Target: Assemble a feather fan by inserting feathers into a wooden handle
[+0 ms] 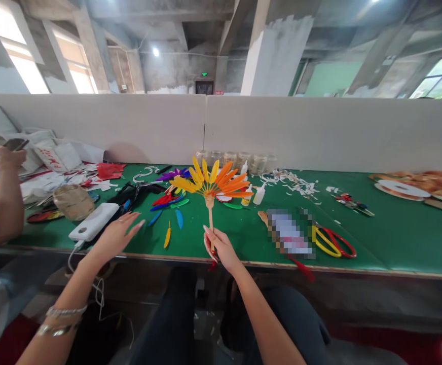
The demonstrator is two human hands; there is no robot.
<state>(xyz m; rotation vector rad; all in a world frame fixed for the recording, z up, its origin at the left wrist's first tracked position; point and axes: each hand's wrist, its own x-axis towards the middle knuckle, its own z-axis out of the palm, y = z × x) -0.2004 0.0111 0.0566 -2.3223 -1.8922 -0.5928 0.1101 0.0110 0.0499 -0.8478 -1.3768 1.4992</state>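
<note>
Passable along the desk's [399,238] right front edge, blocked leftward by scissors [330,240], mid-desk by raised feather fan [210,194]

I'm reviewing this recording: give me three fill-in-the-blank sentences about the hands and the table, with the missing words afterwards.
1. The hand gripping the feather fan is the person's ____ one.
2. The surface of the table is ____.
3. The scissors have one yellow handle and one ____ handle.

Missing words: right; green; red.
</note>
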